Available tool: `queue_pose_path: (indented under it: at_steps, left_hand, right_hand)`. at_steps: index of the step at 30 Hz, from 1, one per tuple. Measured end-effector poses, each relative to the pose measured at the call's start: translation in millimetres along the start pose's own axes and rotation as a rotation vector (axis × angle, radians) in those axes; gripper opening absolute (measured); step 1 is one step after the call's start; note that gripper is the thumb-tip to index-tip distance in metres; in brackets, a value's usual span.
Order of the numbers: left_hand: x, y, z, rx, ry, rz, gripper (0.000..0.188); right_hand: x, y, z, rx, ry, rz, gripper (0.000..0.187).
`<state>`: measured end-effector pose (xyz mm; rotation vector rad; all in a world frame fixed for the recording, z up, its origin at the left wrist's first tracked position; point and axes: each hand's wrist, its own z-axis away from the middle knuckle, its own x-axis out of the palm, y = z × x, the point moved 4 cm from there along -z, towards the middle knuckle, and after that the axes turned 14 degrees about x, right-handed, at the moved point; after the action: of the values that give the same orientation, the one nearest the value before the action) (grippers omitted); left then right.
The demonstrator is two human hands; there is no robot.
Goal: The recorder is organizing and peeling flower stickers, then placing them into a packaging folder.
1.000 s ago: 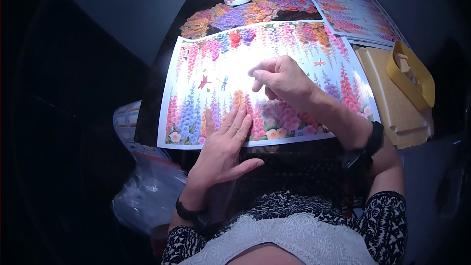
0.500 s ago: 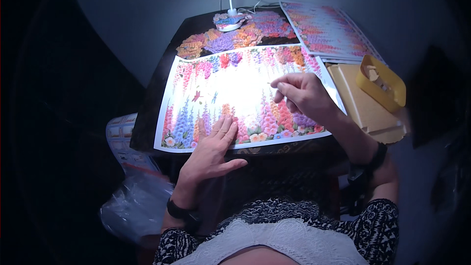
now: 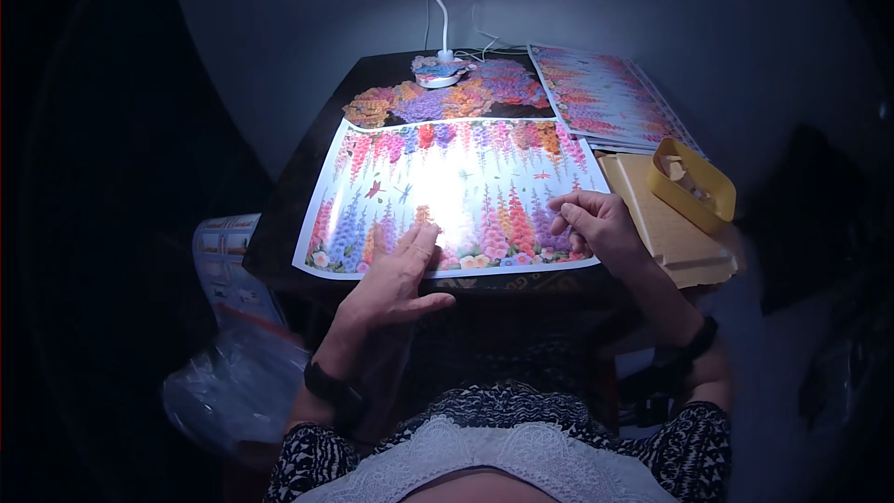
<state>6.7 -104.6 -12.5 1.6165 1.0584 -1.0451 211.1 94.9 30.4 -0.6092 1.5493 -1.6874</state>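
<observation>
A large white-bordered sheet [image 3: 470, 177] printed with colourful upright and hanging flowers and dragonflies lies flat on the dark table. My left hand [image 3: 402, 265] rests on its near edge, fingers stretched out and thumb pointing right. Above the sheet's near right part, my right hand [image 3: 598, 228] is closed in a pinch, thumb against forefinger. Whatever sits between those fingertips is too small to make out. Bright lamp glare washes out the sheet's middle.
A white desk lamp [image 3: 445, 42] stands at the back, with cut-out flower pieces [image 3: 424, 104] around its base. More printed sheets [image 3: 605, 98] lie back right. A yellow tray [image 3: 689, 188] with scraps sits on brown envelopes [image 3: 643, 214]. A plastic bag [image 3: 237, 382] is lower left.
My right hand has drawn back toward me, from above the sheet's middle right to its near right part, still pinched. My left hand stays on the near edge. The whole view has shifted slightly.
</observation>
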Motion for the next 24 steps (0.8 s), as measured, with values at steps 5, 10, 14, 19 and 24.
queue_pose_path:
  at_steps: [5, 10, 14, 19, 24]
  left_hand:
    - [-2.4, 3.3, -3.3, -0.017, -0.037, -0.006, 0.094]
    - [-0.3, 5.7, -3.5, -0.053, -0.124, -0.092, 0.097]
    - [7.8, -0.9, 0.8, -0.033, -0.115, -0.122, 0.098]
    - [11.1, -2.6, -0.5, 0.024, -0.055, -0.152, 0.096]
    - [11.4, -3.4, 1.4, -0.011, -0.065, -0.080, 0.098]
  right_hand:
    - [-1.7, 3.5, 18.0, 0.003, 0.020, -0.028, 0.023]
    - [-9.0, 0.1, 31.3, -0.011, 0.057, -0.026, 0.022]
    - [-10.5, -0.2, 39.7, -0.010, 0.072, -0.050, 0.023]
    - [-15.2, 9.3, 39.3, 0.000, 0.065, -0.060, 0.023]
    - [-14.4, 18.0, 33.0, 0.018, 0.055, -0.081, 0.023]
